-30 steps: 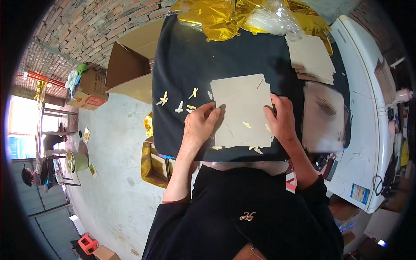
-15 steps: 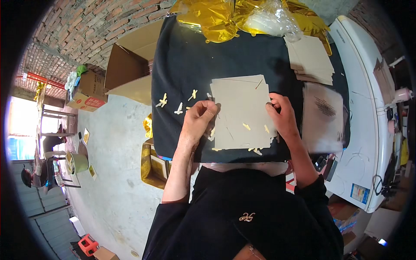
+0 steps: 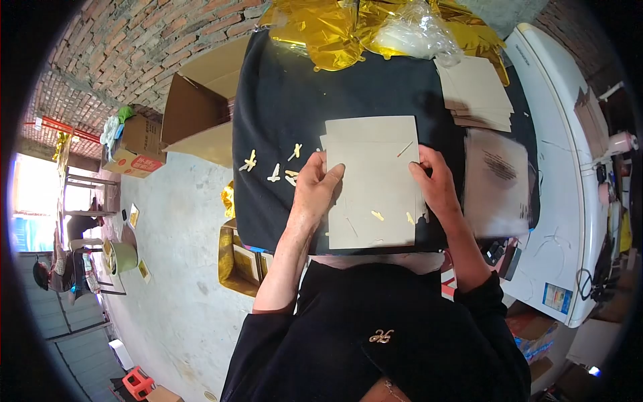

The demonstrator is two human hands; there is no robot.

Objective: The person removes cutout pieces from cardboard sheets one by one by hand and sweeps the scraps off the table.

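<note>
The left hand (image 3: 316,184) and the right hand (image 3: 437,181) grasp a flat, rectangular, beige-grey cardboard sheet (image 3: 372,184) between them, each pinching one side edge with the thumb on the upper face. The fingertips under the edges are hidden, and I cannot tell whether the sheet touches what lies beneath it. More board of the same colour shows just beyond the sheet's far edge. On the sheet, nearer the body than the grip, lie a small pale-yellow strip (image 3: 378,215) and a similar pale-yellow piece (image 3: 410,218); a thin brown sliver (image 3: 405,149) lies just beyond the right thumb. Left of the left hand, small cream-coloured crossed pieces (image 3: 250,161) are scattered over a black cloth-covered table (image 3: 301,87). Right of the right hand lies a translucent, dark-marked plastic packet (image 3: 497,181), with a fanned stack of beige boards (image 3: 475,94) farther out. Well beyond both hands sits crumpled shiny gold foil (image 3: 315,33).
</note>
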